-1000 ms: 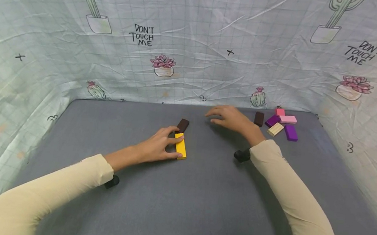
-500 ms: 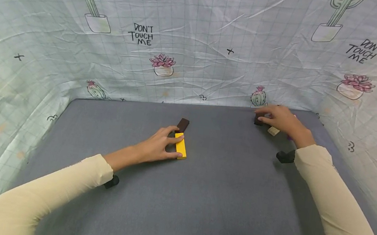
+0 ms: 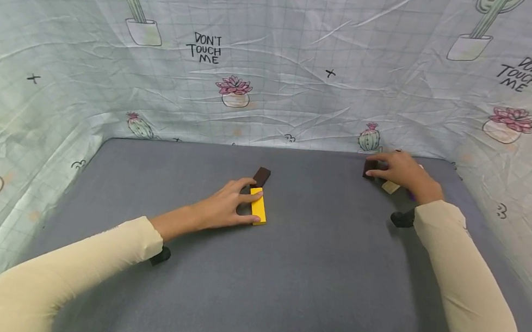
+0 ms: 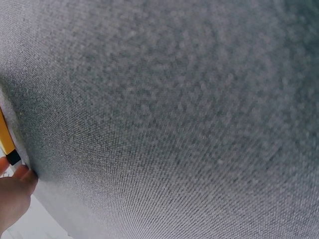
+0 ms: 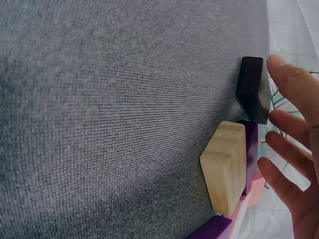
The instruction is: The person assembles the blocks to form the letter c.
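In the head view, a yellow block (image 3: 258,209) lies flat, its far end next to a dark brown block (image 3: 262,176). My left hand (image 3: 224,205) pinches the yellow block, with the thumb near its close end and fingers toward the far end. Only part of the yellow block (image 4: 5,134) shows at the left wrist view's edge. Farther right, my right hand (image 3: 400,170) has thumb and index finger at a second dark brown block (image 3: 369,169). Those two digits span this block (image 5: 251,82) in the right wrist view; the other fingers hold nothing.
Beside the right hand lies a pale wooden block (image 5: 224,164), with a purple block (image 5: 250,154) and a pink block (image 5: 256,191) behind it. Another purple block (image 5: 212,229) is nearer. A printed cloth (image 3: 294,92) stands as a wall behind the grey table surface (image 3: 277,288).
My right hand has moved rightward from the middle to the second dark brown block, covering part of the block group. The left hand has stayed on the yellow block.
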Motion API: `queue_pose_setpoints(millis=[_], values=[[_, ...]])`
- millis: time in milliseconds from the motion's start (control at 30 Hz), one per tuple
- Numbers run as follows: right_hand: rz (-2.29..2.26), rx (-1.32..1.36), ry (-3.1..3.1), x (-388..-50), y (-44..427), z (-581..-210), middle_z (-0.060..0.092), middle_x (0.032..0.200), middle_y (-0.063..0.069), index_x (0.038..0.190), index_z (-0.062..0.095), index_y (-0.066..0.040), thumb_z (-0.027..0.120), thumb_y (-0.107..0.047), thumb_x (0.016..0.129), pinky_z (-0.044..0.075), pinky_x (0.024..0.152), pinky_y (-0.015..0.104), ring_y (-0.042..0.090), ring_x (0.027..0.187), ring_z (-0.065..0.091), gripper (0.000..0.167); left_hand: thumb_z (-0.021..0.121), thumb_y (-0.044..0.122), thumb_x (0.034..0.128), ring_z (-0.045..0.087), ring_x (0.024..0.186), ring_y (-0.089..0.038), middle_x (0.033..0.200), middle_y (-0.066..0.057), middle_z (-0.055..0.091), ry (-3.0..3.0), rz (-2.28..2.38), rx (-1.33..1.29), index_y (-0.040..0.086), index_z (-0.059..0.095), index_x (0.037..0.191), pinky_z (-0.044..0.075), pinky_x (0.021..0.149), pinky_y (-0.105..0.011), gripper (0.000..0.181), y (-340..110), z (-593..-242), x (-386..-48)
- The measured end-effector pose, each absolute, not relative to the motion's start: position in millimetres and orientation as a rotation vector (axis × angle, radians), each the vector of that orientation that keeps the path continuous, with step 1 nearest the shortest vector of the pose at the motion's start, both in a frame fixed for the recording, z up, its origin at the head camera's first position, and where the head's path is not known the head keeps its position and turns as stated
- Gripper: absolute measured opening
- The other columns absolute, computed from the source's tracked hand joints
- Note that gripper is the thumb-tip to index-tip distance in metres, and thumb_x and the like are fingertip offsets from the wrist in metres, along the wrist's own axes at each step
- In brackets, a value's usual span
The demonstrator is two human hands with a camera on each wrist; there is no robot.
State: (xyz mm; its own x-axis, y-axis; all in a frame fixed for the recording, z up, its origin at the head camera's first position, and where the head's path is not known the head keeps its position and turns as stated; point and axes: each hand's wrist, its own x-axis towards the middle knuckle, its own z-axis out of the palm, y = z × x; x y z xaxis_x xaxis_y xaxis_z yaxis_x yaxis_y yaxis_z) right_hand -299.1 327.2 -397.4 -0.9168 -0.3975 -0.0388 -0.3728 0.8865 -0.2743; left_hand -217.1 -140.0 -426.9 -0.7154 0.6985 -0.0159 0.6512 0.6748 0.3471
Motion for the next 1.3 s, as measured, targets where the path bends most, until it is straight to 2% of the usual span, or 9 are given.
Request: queue_pose_setpoints(millis=[33, 167, 300, 400, 533, 633, 733, 1000, 1300], values=[[-0.389, -0.61, 2.956, -300, 327, -398, 0.064, 0.13, 0.027, 0.133, 0.066, 0.0, 0.073, -0.028, 0.096, 0.046, 0.097, 0.061, 0.046, 0.115, 0.061, 0.047, 0.07, 0.053, 0.0928, 0.042, 0.132, -0.039, 0.158, -0.016, 0.034, 2.739, 0.482, 1.114, 0.015, 0.051, 0.149, 0.042, 0.108, -0.052, 0.071, -140, -427, -217], [-0.311, -0.68, 2.947, -304, 326, -401, 0.066, 0.127, 0.027, 0.129, 0.068, 0.0, 0.075, -0.028, 0.094, 0.044, 0.098, 0.064, 0.045, 0.116, 0.062, 0.046, 0.071, 0.052, 0.0929, 0.043, 0.133, -0.039, 0.157, -0.017, 0.035, 2.744, 0.477, 1.131, 0.014, 0.052, 0.149, 0.042, 0.108, -0.053, 0.07, -140, -427, -217], [-0.28, -0.756, 2.924, -304, 325, -400, 0.064, 0.13, 0.027, 0.125, 0.072, -0.003, 0.074, -0.017, 0.093, 0.039, 0.098, 0.069, 0.047, 0.12, 0.058, 0.036, 0.071, 0.051, 0.0933, 0.043, 0.133, -0.04, 0.157, -0.017, 0.035, 2.752, 0.468, 1.14, 0.013, 0.053, 0.148, 0.042, 0.108, -0.053, 0.069, -140, -427, -217], [-0.319, -0.786, 2.913, -302, 323, -400, 0.059, 0.136, 0.029, 0.128, 0.07, -0.002, 0.072, -0.01, 0.092, 0.036, 0.101, 0.07, 0.049, 0.126, 0.053, 0.037, 0.071, 0.051, 0.0934, 0.043, 0.133, -0.039, 0.158, -0.017, 0.035, 2.752, 0.469, 1.135, 0.014, 0.052, 0.148, 0.043, 0.108, -0.053, 0.069, -140, -427, -217], [-0.355, -0.799, 2.976, -298, 324, -403, 0.062, 0.133, 0.029, 0.131, 0.066, 0.002, 0.075, -0.016, 0.093, 0.039, 0.104, 0.065, 0.048, 0.124, 0.056, 0.043, 0.07, 0.052, 0.0938, 0.043, 0.133, -0.039, 0.158, -0.017, 0.034, 2.748, 0.469, 1.125, 0.014, 0.052, 0.149, 0.043, 0.107, -0.052, 0.069, -140, -427, -216], [-0.289, -0.804, 3.021, -295, 325, -406, 0.064, 0.13, 0.027, 0.133, 0.065, 0.003, 0.077, -0.024, 0.093, 0.043, 0.103, 0.06, 0.046, 0.121, 0.059, 0.049, 0.07, 0.052, 0.0937, 0.043, 0.132, -0.039, 0.158, -0.016, 0.034, 2.747, 0.47, 1.126, 0.014, 0.052, 0.149, 0.043, 0.107, -0.052, 0.069, -140, -427, -216], [-0.228, -0.828, 3.013, -293, 326, -410, 0.063, 0.134, 0.026, 0.137, 0.063, 0.0, 0.075, -0.024, 0.094, 0.043, 0.104, 0.06, 0.045, 0.124, 0.058, 0.05, 0.07, 0.052, 0.0935, 0.043, 0.132, -0.039, 0.158, -0.016, 0.035, 2.748, 0.469, 1.133, 0.014, 0.052, 0.149, 0.043, 0.107, -0.051, 0.069, -140, -427, -216], [-0.267, -1.021, 3.005, -289, 326, -420, 0.058, 0.14, 0.027, 0.139, 0.061, -0.001, 0.07, 0.001, 0.092, 0.046, 0.099, 0.061, 0.049, 0.124, 0.056, 0.048, 0.07, 0.052, 0.0933, 0.043, 0.131, -0.039, 0.158, -0.015, 0.034, 2.748, 0.461, 1.12, 0.014, 0.052, 0.149, 0.043, 0.107, -0.051, 0.07, -139, -427, -216], [-0.345, -1.212, 3.075, -286, 325, -427, 0.061, 0.135, 0.026, 0.13, 0.068, 0.001, 0.074, 0.011, 0.085, 0.051, 0.09, 0.059, 0.047, 0.118, 0.06, 0.047, 0.07, 0.052, 0.0938, 0.043, 0.132, -0.039, 0.159, -0.015, 0.034, 2.75, 0.457, 1.113, 0.014, 0.052, 0.149, 0.043, 0.108, -0.052, 0.069, -139, -428, -216]])
